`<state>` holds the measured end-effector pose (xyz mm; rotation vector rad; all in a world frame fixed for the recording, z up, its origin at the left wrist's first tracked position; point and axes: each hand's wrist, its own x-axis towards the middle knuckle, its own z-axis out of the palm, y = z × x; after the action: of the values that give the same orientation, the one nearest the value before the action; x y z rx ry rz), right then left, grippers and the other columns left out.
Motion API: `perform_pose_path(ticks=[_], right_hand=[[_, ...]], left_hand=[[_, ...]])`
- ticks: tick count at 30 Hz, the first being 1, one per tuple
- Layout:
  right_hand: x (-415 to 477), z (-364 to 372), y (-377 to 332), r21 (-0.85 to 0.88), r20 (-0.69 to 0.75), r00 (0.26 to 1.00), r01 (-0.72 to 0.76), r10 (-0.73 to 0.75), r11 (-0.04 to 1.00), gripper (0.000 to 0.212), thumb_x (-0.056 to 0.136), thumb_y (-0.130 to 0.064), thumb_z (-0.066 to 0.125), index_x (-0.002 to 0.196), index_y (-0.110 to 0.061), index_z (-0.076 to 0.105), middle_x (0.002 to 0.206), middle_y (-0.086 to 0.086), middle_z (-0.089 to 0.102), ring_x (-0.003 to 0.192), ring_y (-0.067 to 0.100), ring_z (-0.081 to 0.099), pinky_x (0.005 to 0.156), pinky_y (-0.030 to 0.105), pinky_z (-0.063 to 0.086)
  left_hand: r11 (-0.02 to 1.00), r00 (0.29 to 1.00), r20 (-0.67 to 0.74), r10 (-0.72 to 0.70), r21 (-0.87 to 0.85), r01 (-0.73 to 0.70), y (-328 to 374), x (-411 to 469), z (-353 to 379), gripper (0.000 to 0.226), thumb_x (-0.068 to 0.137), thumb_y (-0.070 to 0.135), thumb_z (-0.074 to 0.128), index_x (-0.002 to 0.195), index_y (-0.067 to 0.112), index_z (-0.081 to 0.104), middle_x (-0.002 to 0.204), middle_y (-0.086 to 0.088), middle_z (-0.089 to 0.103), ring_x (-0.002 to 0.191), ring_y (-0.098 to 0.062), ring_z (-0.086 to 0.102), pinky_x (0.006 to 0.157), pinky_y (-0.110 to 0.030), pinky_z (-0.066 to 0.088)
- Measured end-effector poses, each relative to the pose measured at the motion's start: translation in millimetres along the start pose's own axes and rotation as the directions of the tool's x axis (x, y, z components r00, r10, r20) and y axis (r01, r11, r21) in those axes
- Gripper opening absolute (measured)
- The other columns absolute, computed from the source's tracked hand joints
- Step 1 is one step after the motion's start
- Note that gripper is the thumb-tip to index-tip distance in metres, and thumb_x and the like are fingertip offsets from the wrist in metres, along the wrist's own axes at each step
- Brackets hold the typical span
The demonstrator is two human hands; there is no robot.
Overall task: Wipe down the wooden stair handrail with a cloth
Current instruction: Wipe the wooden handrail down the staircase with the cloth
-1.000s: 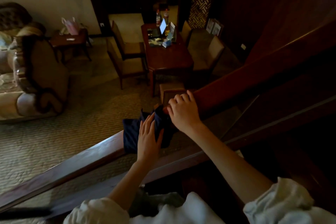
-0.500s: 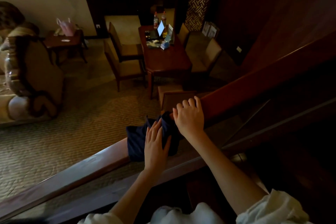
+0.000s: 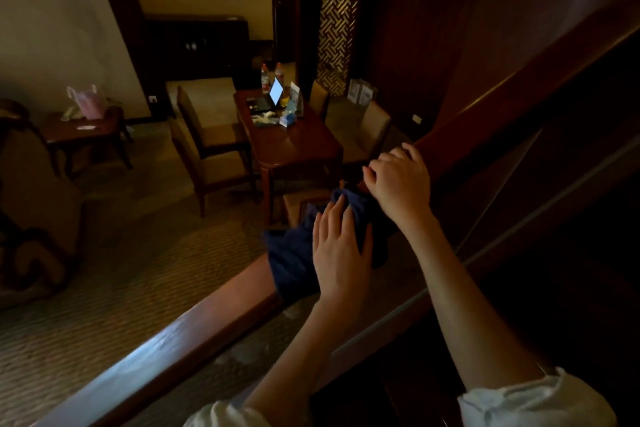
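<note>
**Soft cloth lies draped over the stair rail**

A dark blue, soft fabric cloth (image 3: 294, 253) lies draped over the glossy reddish-brown wooden stair handrail (image 3: 173, 340) at mid-scene, where the rail climbs to the far right. The left hand (image 3: 341, 253) presses it flat, fingers straight and spread. The right hand (image 3: 398, 180), just beyond, sits with fingers curled at the cloth's far edge; whether it pinches cloth or only rests on the rail cannot be told. The cloth looks light and limp, likely to bunch or slip on polished wood. A flat palm on top, with the hanging sides wrapped round the rail, should hold it best.
</note>
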<state>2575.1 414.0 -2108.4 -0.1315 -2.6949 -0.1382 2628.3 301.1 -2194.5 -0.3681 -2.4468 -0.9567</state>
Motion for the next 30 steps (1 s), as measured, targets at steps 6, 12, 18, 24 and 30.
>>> perform_pose_path(ticks=[6,12,18,24,30], right_hand=[[2.8,2.5,1.6,0.024,-0.056,0.998,-0.021,0.022,0.999,0.034,0.099,-0.028,0.046,0.091,-0.012,0.075,0.092,0.006,0.071,0.099,0.024,0.061,0.107,0.039,0.030],[3.2,0.2,-2.4,-0.006,-0.014,0.999,-0.050,0.050,0.999,0.037,0.101,-0.031,0.041,0.097,-0.014,0.074,0.098,0.004,0.071,0.105,0.022,0.058,0.110,0.037,0.027],[3.4,0.7,1.5,0.025,-0.048,0.998,-0.035,0.036,0.999,0.034,0.100,-0.031,0.044,0.095,-0.015,0.074,0.096,0.002,0.071,0.103,0.020,0.059,0.110,0.036,0.027],[4.7,3.6,0.9,0.029,-0.063,0.997,-0.040,0.042,0.999,0.034,0.101,-0.028,0.043,0.096,-0.013,0.074,0.095,0.004,0.071,0.104,0.022,0.058,0.110,0.036,0.025],[5.0,4.6,2.7,0.023,-0.054,0.998,-0.039,0.040,0.999,0.037,0.101,-0.030,0.042,0.093,-0.013,0.074,0.092,0.005,0.071,0.101,0.023,0.059,0.110,0.037,0.027]], left_hand=[[1.000,0.997,0.083,0.000,-0.026,0.002,6.9,16.3,-5.0,0.049,0.098,0.032,0.048,0.140,0.008,0.045,0.145,-0.011,0.046,0.135,-0.029,0.040,0.113,-0.043,0.028],[0.989,0.991,0.026,0.130,0.061,-0.131,-1.4,11.8,-0.9,0.051,0.091,0.037,0.044,0.129,0.005,0.056,0.130,-0.013,0.059,0.120,-0.030,0.058,0.100,-0.044,0.044],[0.871,0.897,0.139,0.419,0.219,-0.440,-52.8,-9.1,-5.6,0.102,0.062,0.024,0.089,0.145,0.014,0.030,0.144,-0.011,0.047,0.132,-0.026,0.045,0.108,-0.042,0.032],[0.837,0.883,0.108,0.457,0.284,-0.468,-37.9,6.6,4.2,0.090,0.071,0.030,0.084,0.141,0.008,0.032,0.141,-0.017,0.049,0.131,-0.030,0.047,0.108,-0.042,0.034],[0.789,0.831,0.138,0.539,0.262,-0.555,-56.6,-12.4,-8.9,0.098,0.070,0.010,0.080,0.149,0.012,0.022,0.149,-0.016,0.038,0.137,-0.031,0.037,0.113,-0.043,0.026]])
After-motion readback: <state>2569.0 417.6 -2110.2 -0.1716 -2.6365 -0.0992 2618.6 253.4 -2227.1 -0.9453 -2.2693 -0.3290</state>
